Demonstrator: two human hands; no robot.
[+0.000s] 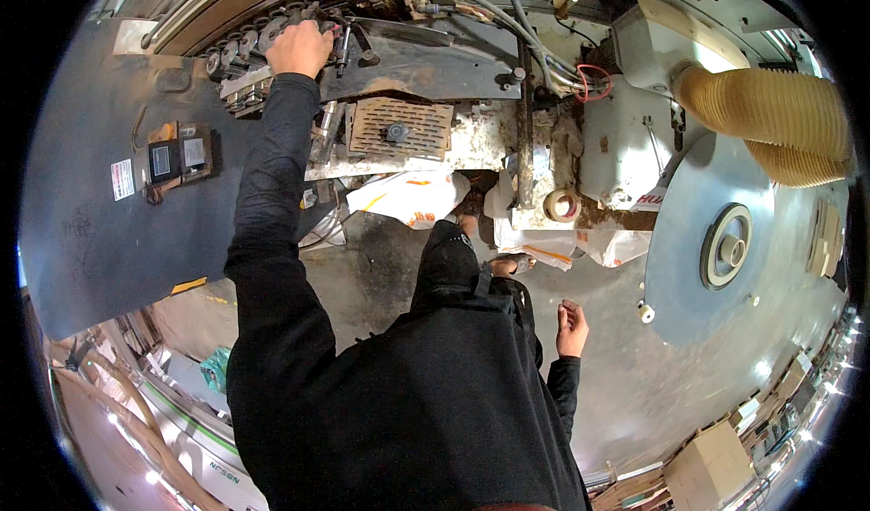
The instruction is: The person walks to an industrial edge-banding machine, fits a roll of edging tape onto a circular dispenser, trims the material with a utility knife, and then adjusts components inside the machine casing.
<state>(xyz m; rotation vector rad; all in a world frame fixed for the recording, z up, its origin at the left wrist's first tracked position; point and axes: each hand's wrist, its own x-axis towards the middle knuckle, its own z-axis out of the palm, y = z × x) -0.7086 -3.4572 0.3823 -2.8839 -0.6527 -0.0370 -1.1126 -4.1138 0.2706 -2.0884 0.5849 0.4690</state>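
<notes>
With my left arm stretched far forward, my left hand (303, 49) is at a row of round dark metal parts (243, 47) on the machine. Its fingers curl down over one of these parts; the fingertips are mostly hidden, so I cannot make out exactly what they grip. Just right of the hand stand a small clamp-like fitting (364, 47) and a dark metal plate (421, 62). Low at my right side hangs my right hand (571, 330), away from the machine, its fingers curled in and nothing visible in them.
A slotted board (399, 129) carries a dark knob. To the left spreads a grey panel (82, 230) with a control box (179, 159). Rightward are a tape roll (562, 206), a yellow ribbed hose (761, 103) and a large grey disc (675, 239). White bags (408, 196) lie beneath the bench.
</notes>
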